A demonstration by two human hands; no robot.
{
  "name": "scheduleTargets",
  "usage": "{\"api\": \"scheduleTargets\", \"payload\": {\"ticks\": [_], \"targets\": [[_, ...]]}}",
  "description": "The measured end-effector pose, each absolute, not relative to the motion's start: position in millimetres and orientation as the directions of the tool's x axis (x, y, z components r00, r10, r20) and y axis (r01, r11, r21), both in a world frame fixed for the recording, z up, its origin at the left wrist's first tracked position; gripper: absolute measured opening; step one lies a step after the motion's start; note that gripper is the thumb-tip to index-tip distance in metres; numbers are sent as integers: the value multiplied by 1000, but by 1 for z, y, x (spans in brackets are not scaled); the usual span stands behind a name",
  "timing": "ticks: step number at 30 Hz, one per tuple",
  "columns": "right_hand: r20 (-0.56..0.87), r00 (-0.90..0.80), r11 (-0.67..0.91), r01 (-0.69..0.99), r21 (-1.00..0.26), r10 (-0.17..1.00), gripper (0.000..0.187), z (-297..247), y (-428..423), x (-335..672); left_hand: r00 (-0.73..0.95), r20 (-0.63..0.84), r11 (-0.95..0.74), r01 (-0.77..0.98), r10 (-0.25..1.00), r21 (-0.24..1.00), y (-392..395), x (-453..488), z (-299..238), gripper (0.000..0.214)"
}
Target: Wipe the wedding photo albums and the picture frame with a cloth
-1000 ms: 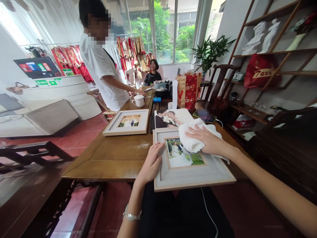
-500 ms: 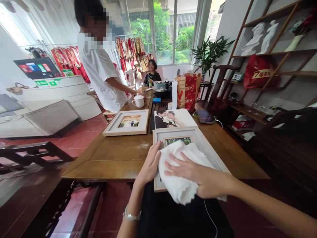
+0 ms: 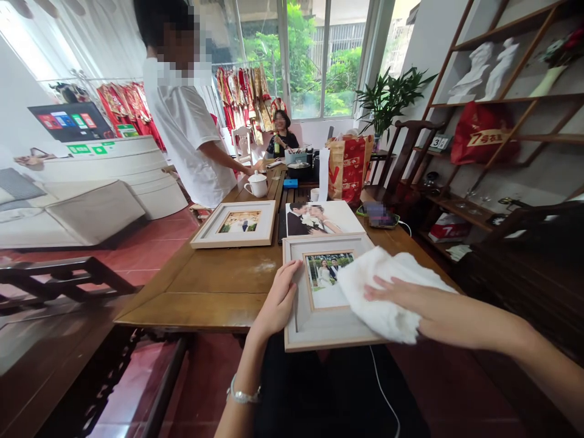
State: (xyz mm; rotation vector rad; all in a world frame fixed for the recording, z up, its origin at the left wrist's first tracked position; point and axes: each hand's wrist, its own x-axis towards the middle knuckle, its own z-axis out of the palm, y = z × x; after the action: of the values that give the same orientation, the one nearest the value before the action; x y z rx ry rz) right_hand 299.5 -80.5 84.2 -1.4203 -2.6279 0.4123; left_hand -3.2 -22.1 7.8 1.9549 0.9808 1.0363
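Observation:
A pale wooden picture frame with a wedding photo lies at the near edge of the wooden table, partly over my lap. My left hand rests on the frame's left border, fingers curled on its edge, steadying it. My right hand lies flat with fingers spread on a white cloth, pressing it onto the right side of the frame. The cloth hides the frame's right half.
A second framed photo and a photo book lie farther along the table, with a phone, a white teapot and a red bag. A person in a white shirt stands at the left; another sits at the far end. Shelves stand on the right.
My right hand swept the cloth from the frame's upper right down over its lower left, then across to the right side. The left hand stayed on the frame's left edge.

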Motion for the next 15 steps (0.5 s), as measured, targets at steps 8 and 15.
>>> {"api": "scheduleTargets", "payload": {"ticks": [8,15], "targets": [[72,-498,494,812,-310,864,73,61,13,291,397,325,-457,302,858,837,-24,0,17,38],[61,-659,638,695,-332,750,74,68,44,224,415,334,-478,316,847,820,-21,0,15,37]]}}
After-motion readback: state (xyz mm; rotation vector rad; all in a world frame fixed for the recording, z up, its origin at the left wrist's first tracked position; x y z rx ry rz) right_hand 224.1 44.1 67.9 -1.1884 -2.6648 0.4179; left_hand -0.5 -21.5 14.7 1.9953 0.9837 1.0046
